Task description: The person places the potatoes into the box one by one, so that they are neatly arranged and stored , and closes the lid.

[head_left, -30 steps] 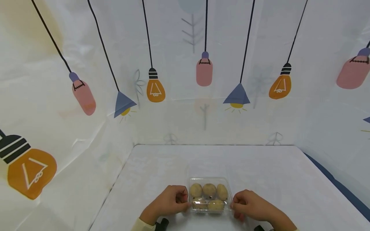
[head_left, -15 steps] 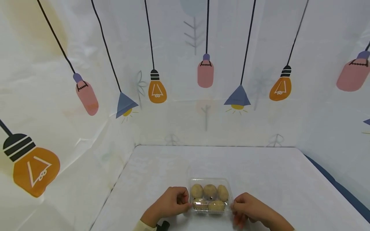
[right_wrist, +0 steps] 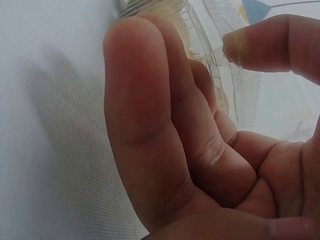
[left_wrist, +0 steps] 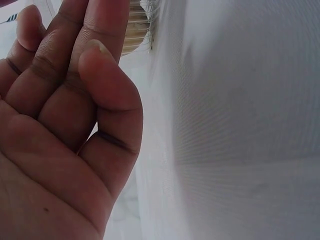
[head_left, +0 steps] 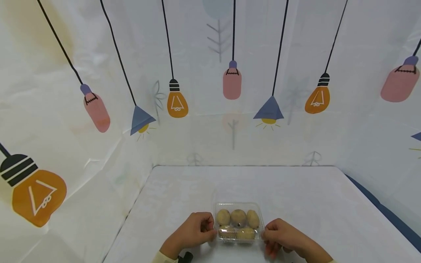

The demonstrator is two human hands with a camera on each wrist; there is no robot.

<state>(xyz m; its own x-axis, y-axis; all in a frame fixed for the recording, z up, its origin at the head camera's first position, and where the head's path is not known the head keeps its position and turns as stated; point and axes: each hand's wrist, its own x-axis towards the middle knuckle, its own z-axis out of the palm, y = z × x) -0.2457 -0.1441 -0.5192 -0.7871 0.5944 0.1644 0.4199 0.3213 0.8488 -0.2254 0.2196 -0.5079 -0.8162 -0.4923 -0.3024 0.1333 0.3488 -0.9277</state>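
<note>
A clear plastic clamshell container (head_left: 236, 205) sits on the white table near its front edge, with its lid down. Several roundish yellow-brown items (head_left: 238, 217), like small potatoes, lie inside in two rows. My left hand (head_left: 197, 229) pinches the near left edge of the container with thumb and fingers. On the opposite side my right hand (head_left: 283, 234) has its thumb and index finger at the near right edge. In the right wrist view the thumb (right_wrist: 260, 47) presses the thin plastic rim, while the other fingers (right_wrist: 137, 80) curl below.
The white tabletop (head_left: 184, 186) stretches back to a white cloth wall (head_left: 200, 135) printed with hanging lamps. Another cloth wall (head_left: 82, 153) borders the left side. A dark blue strip (head_left: 381, 208) runs along the table's right edge.
My right hand has shifted very slightly downward at the container's edge. The left hand and the container stay in place; the head view sways a little.
</note>
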